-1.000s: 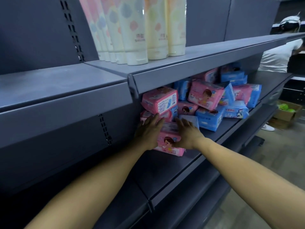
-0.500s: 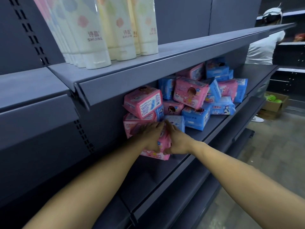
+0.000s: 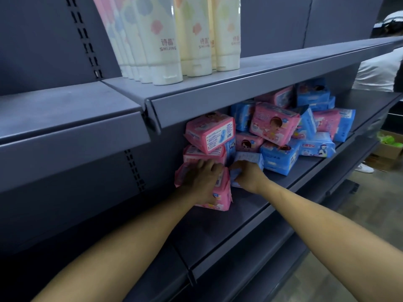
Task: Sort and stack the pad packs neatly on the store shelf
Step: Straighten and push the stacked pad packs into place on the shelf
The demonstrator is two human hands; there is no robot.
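Dark grey metal store shelving (image 3: pixel 283 184) is filling pretty much the whole head view, with a row of tall cream plastic bottles (image 3: pixel 165 53) printed with pastel blobs standing on the upper shelf (image 3: pixel 250 83). Down on the middle shelf, a messy heap of pink and blue plastic-wrapped pad packs (image 3: pixel 283 129) is sitting towards the back and right, some tilted, some leaning on each other. Left hand (image 3: pixel 202 182) is lying on top of a pink pad pack (image 3: pixel 220 199) at the front of the pile, fingers curling over its top edge and gripping it. Right hand (image 3: pixel 248 175) is just beside it, fingers bent around a pale blue pad pack (image 3: pixel 250 159), holding it where it's resting on the shelf. Two more pink packs (image 3: pixel 209 136) are stacking up right behind the left hand. Someone in a white top (image 3: pixel 379 70) is standing at the far right, with a cardboard box (image 3: pixel 390 147) on the floor nearby.
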